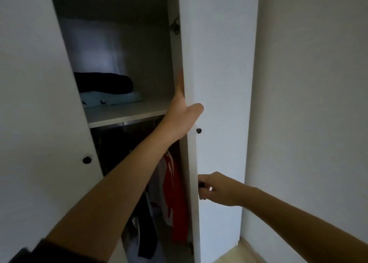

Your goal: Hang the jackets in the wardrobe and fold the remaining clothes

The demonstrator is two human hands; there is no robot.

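The white wardrobe's right door (219, 63) stands partly open. My left hand (183, 115) grips its free edge just above a black knob (198, 131), thumb on the front and fingers behind the edge. Lower down, my right hand (216, 189) pinches a small black part (202, 184) on the same door edge; what the part is I cannot tell. Inside, below the shelf (123, 113), clothes hang in the dark, among them a red and white jacket (175, 199) and dark garments (145, 233).
On the shelf lies a dark folded garment (103, 82) on a light blue one (111, 100), with a white bundle (91, 45) behind. The left door (39, 103) is shut, with a black knob (86, 160). A wall (308, 103) stands right; wooden floor (239, 252) shows below.
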